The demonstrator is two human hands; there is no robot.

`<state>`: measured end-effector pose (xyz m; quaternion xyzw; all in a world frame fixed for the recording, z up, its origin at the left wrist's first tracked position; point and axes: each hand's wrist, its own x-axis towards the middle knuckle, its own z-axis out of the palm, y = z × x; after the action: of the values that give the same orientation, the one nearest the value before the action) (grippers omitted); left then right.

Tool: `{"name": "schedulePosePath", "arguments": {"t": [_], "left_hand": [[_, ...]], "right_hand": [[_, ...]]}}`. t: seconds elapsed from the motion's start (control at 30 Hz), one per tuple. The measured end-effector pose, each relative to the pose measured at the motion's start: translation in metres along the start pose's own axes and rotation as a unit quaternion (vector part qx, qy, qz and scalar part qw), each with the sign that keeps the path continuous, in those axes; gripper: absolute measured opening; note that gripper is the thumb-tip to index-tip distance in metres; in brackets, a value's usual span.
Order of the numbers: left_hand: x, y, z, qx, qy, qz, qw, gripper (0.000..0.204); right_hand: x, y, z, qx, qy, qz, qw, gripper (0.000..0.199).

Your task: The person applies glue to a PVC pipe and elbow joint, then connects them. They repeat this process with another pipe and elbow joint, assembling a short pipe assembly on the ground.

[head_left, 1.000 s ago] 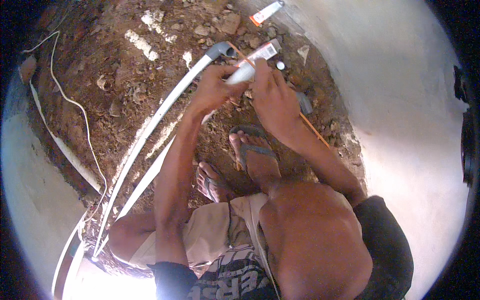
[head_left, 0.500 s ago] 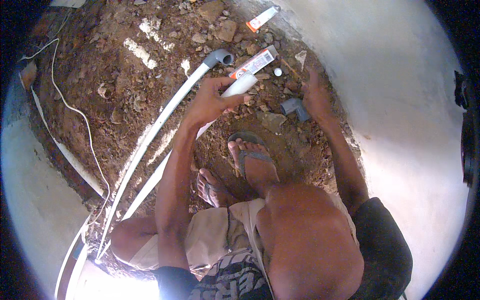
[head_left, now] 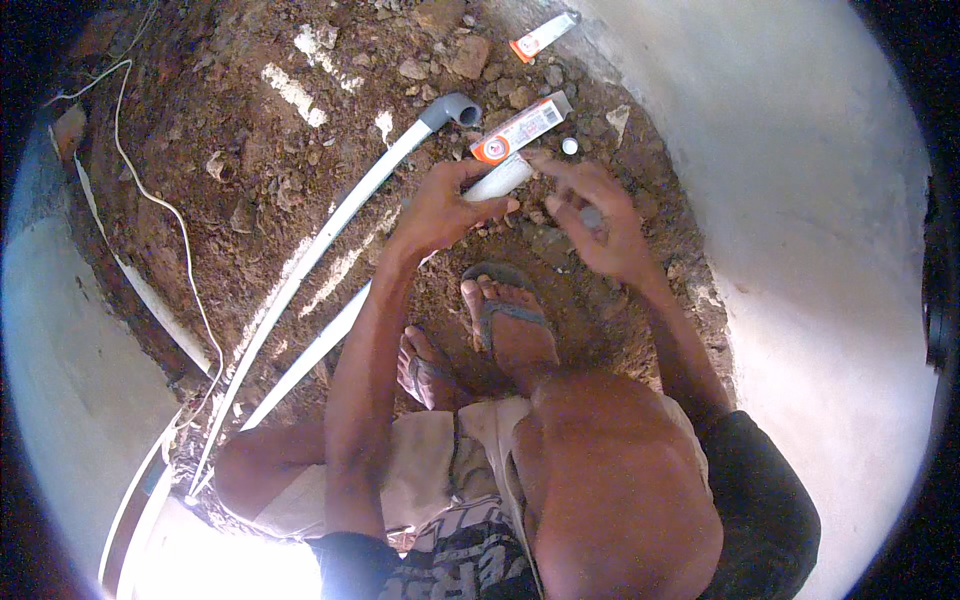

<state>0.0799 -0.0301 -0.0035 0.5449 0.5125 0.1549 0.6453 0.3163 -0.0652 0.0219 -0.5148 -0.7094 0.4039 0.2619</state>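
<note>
My left hand (head_left: 440, 212) is closed around a white plastic pipe (head_left: 503, 178), close to its open end. The pipe runs back under my left forearm. My right hand (head_left: 606, 225) is beside that end, its fingers bent around what looks like a thin brown stick, blurred against them. A grey elbow fitting (head_left: 592, 217) lies on the ground, mostly hidden behind my right hand. Just beyond the pipe end lies a white and orange carton (head_left: 521, 128). A small white cap (head_left: 570, 146) rests to its right.
Another white pipe (head_left: 335, 222) with a grey elbow (head_left: 452, 110) on its end lies to the left. A white and orange tube (head_left: 543, 37) lies farther off by the pale wall (head_left: 800, 200). Stones cover the dirt floor (head_left: 250, 180). A thin white cable (head_left: 150, 205) trails at left.
My right hand has swung left from above the grey elbow fitting to the pipe end, bringing the thin stick along. My left hand keeps its hold on the pipe.
</note>
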Motion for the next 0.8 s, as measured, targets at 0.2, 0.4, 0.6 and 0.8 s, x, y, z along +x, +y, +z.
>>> {"name": "schedulePosePath", "arguments": {"t": [0.2, 0.4, 0.6, 0.8], "left_hand": [[0.000, 0.006, 0.003, -0.005, 0.006, 0.026, 1.000, 0.044], [0.001, -0.007, -0.001, -0.007, 0.005, 0.029, 1.000, 0.045], [-0.003, 0.008, -0.003, -0.037, 0.006, -0.012, 0.999, 0.045], [0.002, -0.006, -0.004, -0.004, 0.017, 0.018, 1.000, 0.045]], "right_hand": [[-0.002, -0.012, 0.021, 0.143, -0.002, 0.039, 0.989, 0.054], [-0.009, -0.013, 0.033, -0.130, 0.004, -0.003, 0.992, 0.066], [-0.037, 0.012, 0.025, -0.314, 0.005, -0.016, 0.949, 0.070], [-0.016, -0.011, 0.020, -0.149, 0.023, -0.015, 0.988, 0.058]]}}
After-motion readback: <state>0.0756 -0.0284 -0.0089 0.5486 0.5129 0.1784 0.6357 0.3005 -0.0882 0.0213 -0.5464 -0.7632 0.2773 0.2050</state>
